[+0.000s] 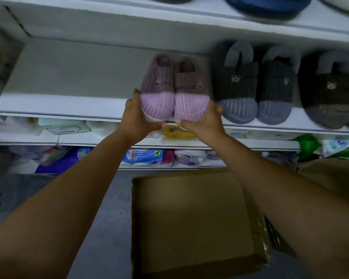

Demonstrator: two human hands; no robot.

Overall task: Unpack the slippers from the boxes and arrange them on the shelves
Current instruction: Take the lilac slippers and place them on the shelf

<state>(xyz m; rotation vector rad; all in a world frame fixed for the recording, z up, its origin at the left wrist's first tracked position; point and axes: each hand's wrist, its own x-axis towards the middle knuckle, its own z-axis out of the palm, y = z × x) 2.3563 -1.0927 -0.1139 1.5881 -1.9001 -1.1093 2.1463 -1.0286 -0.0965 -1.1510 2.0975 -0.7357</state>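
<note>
A pair of purple slippers (173,87) with pink toes lies side by side on the white shelf (65,105), toes over its front edge. My left hand (136,117) grips the toe of the left slipper, and my right hand (205,119) grips the toe of the right one. To their right a grey-blue pair (254,87) and a dark brown-grey slipper (328,91) stand on the same shelf. On the floor below my arms sits an open cardboard box (191,222) with nothing visible inside.
The shelf above carries a dark blue slipper (264,5) and others, cut off by the frame. Lower shelves (169,143) hold packs of tissues and wipes. A second cardboard box (330,174) sits at the right. The shelf's left half is bare.
</note>
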